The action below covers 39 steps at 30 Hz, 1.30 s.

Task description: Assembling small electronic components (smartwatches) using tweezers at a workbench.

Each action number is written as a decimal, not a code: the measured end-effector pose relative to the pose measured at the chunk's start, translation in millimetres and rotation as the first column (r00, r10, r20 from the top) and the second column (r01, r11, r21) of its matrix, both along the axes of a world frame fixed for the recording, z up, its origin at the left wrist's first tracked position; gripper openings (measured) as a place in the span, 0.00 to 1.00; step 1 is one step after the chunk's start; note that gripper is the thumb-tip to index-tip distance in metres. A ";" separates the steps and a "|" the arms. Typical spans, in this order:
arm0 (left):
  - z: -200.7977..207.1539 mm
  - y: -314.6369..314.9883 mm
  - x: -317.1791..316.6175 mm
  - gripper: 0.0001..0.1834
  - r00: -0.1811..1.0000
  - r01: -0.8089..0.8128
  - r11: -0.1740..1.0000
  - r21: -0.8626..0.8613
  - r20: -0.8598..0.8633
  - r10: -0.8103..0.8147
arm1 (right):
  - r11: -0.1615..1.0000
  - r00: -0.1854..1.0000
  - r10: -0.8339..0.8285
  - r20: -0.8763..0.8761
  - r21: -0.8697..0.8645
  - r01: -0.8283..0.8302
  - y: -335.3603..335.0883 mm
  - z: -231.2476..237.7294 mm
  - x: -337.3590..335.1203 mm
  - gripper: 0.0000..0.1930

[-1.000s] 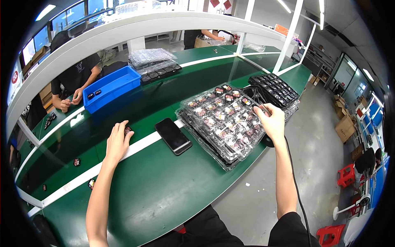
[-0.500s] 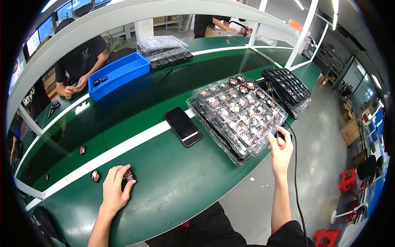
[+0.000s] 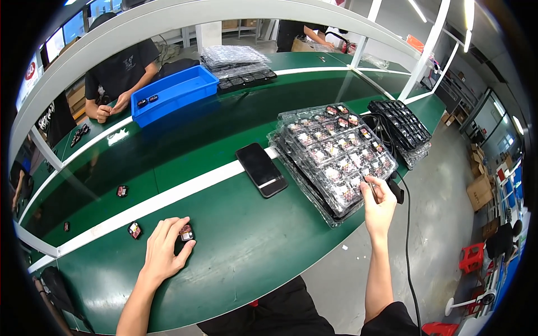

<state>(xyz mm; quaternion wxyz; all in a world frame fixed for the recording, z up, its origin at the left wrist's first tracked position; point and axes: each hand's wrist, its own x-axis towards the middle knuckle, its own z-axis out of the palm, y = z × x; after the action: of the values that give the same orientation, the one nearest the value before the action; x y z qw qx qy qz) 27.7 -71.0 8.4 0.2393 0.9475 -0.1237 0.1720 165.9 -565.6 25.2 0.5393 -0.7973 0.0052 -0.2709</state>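
Observation:
On the near side of the green table, my left hand point(image 3: 164, 250) has thumb and forefinger around a small dark electronic module point(image 3: 186, 233) with a light patch on top. Another module point(image 3: 134, 230) lies just left of that hand. My right hand point(image 3: 380, 208) is closed in a pinch at the near right corner of a clear plastic blister tray point(image 3: 330, 147). Between its fingers shows a thin dark stick-like tool point(image 3: 372, 192), its kind unclear. Similar small modules fill the tray's pockets, and more trays are stacked beneath it.
A black smartphone point(image 3: 261, 170) lies left of the trays. Black trays point(image 3: 399, 124) and a dark cable point(image 3: 408, 235) are at the right. Across the belt stand a blue bin point(image 3: 176, 95) and stacked trays point(image 3: 235, 61); a co-worker's hands point(image 3: 112, 107) are beside the bin. A white frame arches overhead.
The view has shifted, moving the scene slightly rightward. My right hand has moved inward over the tray's corner, and the thin tool shows more clearly. My left hand stays at the module.

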 end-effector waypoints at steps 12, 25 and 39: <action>-0.8 8.9 -3.4 0.33 0.998 0.053 0.992 -0.111 -0.030 -0.056 | 0.897 0.892 0.441 -0.098 0.085 -0.434 70.7 76.8 -63.7 0.10; -8.1 28.8 -18.0 0.31 0.995 0.017 0.994 -0.108 -0.096 -0.027 | 0.394 0.362 0.856 -0.368 0.013 -0.919 258.3 7.4 -27.4 0.13; -6.9 32.0 -14.3 0.30 0.990 -0.030 0.983 -0.179 -0.139 0.005 | 0.425 0.340 0.885 -0.317 0.256 -0.868 280.2 -36.8 -11.7 0.09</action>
<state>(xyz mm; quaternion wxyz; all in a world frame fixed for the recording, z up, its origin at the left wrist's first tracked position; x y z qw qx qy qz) 13.5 -39.0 1.5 0.3306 0.9326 -0.0826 0.1186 154.2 -285.4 -11.6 0.6017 -0.7002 -0.3056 0.2329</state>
